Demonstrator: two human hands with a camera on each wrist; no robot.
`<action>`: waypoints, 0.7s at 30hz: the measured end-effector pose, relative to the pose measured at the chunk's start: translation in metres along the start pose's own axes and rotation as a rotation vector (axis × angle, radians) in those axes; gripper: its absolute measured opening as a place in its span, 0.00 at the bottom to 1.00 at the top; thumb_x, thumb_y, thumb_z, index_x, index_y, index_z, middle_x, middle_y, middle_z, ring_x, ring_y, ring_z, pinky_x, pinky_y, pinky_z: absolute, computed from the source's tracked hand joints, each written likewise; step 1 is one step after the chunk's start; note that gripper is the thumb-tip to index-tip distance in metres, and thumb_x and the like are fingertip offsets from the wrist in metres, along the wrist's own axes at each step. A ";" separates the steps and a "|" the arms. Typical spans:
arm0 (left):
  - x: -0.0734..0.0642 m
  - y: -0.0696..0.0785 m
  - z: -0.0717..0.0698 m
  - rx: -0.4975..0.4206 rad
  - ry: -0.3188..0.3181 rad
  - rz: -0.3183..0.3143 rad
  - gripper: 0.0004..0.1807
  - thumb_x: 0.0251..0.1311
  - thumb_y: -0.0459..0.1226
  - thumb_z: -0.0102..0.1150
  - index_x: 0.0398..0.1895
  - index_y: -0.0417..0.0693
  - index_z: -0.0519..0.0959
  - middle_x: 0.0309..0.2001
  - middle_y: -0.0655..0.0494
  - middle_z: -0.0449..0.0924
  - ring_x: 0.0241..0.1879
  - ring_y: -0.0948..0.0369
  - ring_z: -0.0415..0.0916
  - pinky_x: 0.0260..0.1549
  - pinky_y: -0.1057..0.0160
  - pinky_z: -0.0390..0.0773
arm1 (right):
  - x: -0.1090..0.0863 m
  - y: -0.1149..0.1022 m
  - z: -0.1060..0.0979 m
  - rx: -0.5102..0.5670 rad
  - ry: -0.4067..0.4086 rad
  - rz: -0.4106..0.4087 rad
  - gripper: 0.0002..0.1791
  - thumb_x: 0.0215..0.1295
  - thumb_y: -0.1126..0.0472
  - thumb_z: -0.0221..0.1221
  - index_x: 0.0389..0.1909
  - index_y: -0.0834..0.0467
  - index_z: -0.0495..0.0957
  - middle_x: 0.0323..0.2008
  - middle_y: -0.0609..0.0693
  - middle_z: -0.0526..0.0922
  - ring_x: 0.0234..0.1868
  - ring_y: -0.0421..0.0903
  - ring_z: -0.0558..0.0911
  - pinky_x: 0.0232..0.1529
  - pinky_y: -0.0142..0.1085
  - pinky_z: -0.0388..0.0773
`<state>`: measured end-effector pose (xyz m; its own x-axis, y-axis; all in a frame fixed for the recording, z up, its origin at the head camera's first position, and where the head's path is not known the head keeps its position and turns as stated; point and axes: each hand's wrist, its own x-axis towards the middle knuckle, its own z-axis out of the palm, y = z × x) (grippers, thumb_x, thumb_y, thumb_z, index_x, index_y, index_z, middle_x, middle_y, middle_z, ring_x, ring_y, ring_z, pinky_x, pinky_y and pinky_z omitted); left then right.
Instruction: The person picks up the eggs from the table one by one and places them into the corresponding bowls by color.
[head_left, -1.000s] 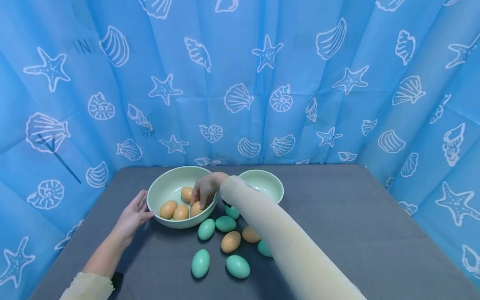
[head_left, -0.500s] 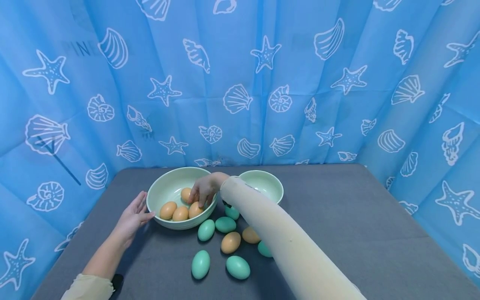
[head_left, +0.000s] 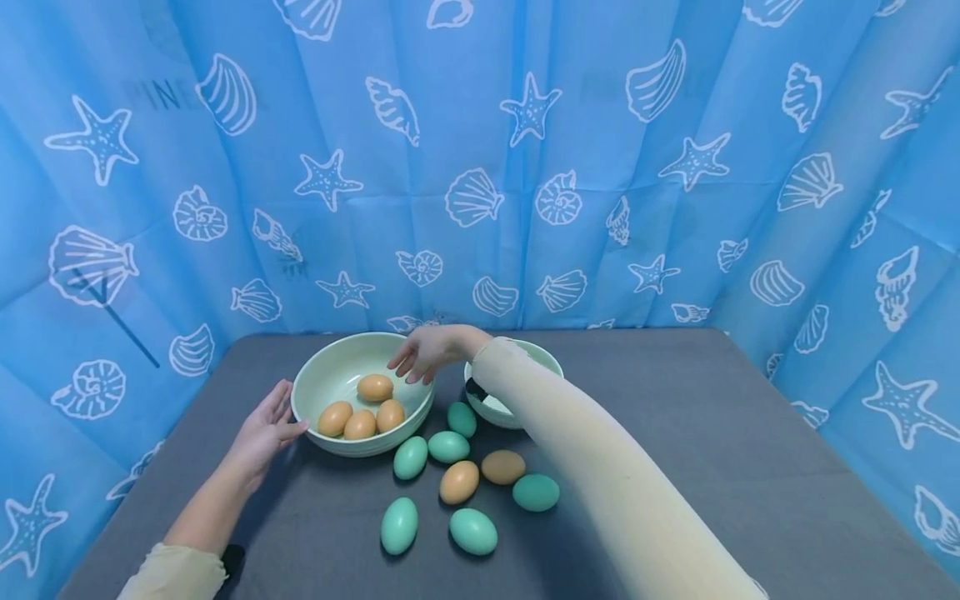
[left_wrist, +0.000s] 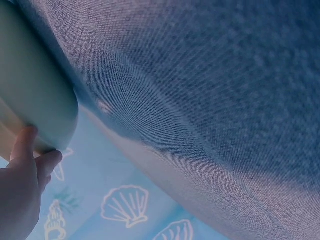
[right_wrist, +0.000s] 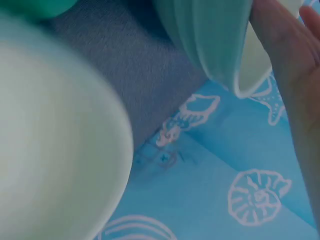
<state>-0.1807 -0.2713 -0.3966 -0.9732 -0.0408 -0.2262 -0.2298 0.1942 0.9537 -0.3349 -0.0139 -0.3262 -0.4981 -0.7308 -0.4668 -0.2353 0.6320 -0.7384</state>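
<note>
A large pale green bowl (head_left: 307,379) stands at the back left of the table, with several brown eggs (head_left: 375,387) grouped on its floor. My left hand (head_left: 264,432) rests against the bowl's left side; in the left wrist view its thumb and fingertips touch the bowl wall. Over the right rim hovers my right hand (head_left: 429,350), fingers loosely extended and nothing held, above the eggs. The smaller pale green bowl (head_left: 542,357) stands to the right, partly hidden by the right forearm. In the right wrist view, my right hand (right_wrist: 295,65) overlaps the large bowl's rim.
In front of the bowls lie several green eggs (head_left: 399,526) and two brown eggs (head_left: 459,482), loosely spread on the grey tablecloth (head_left: 675,433). A blue curtain (head_left: 480,250) with white shell prints hangs behind and along the sides.
My right hand has let go of a brown egg inside the large bowl and lifted up and to the right, over the rim. The left hand has stayed at the bowl.
</note>
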 end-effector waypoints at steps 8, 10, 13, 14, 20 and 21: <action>0.003 -0.001 -0.001 0.013 0.001 0.019 0.47 0.73 0.29 0.47 0.79 0.46 0.25 0.80 0.47 0.22 0.79 0.44 0.29 0.73 0.38 0.50 | -0.033 0.009 -0.004 0.058 0.078 -0.080 0.28 0.70 0.71 0.57 0.71 0.63 0.68 0.68 0.63 0.73 0.65 0.53 0.78 0.60 0.41 0.79; 0.004 0.000 -0.001 0.014 0.001 0.022 0.47 0.73 0.28 0.47 0.79 0.47 0.25 0.80 0.47 0.22 0.79 0.44 0.29 0.73 0.38 0.50 | -0.042 0.014 -0.005 0.066 0.108 -0.105 0.28 0.70 0.71 0.57 0.71 0.65 0.67 0.67 0.64 0.73 0.65 0.53 0.78 0.61 0.43 0.78; 0.004 0.000 -0.001 0.011 0.002 0.018 0.47 0.73 0.28 0.47 0.79 0.47 0.24 0.80 0.47 0.22 0.79 0.44 0.28 0.74 0.38 0.50 | -0.054 0.021 -0.005 0.075 0.163 -0.143 0.28 0.71 0.71 0.57 0.71 0.66 0.67 0.66 0.65 0.74 0.65 0.54 0.78 0.62 0.45 0.78; 0.005 0.001 -0.001 0.010 0.002 0.015 0.47 0.73 0.28 0.47 0.79 0.47 0.24 0.80 0.47 0.22 0.79 0.44 0.28 0.74 0.39 0.50 | -0.058 0.023 -0.005 0.082 0.186 -0.151 0.28 0.71 0.70 0.58 0.71 0.66 0.67 0.66 0.64 0.74 0.64 0.54 0.78 0.61 0.45 0.78; 0.004 -0.001 -0.001 0.008 -0.009 0.013 0.47 0.74 0.28 0.46 0.79 0.47 0.24 0.80 0.47 0.22 0.79 0.44 0.27 0.73 0.38 0.49 | -0.083 0.039 -0.005 0.132 0.271 -0.188 0.27 0.70 0.70 0.58 0.70 0.65 0.69 0.65 0.64 0.76 0.64 0.55 0.78 0.61 0.47 0.79; 0.004 -0.001 -0.001 0.006 -0.010 0.013 0.47 0.74 0.28 0.46 0.79 0.47 0.24 0.80 0.47 0.21 0.79 0.44 0.27 0.73 0.38 0.49 | -0.086 0.041 -0.004 0.138 0.279 -0.196 0.27 0.70 0.70 0.58 0.69 0.65 0.69 0.65 0.64 0.76 0.64 0.56 0.78 0.61 0.48 0.78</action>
<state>-0.1841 -0.2730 -0.3981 -0.9760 -0.0281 -0.2161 -0.2173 0.2010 0.9552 -0.3054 0.0757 -0.3139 -0.6674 -0.7242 -0.1736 -0.2436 0.4325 -0.8681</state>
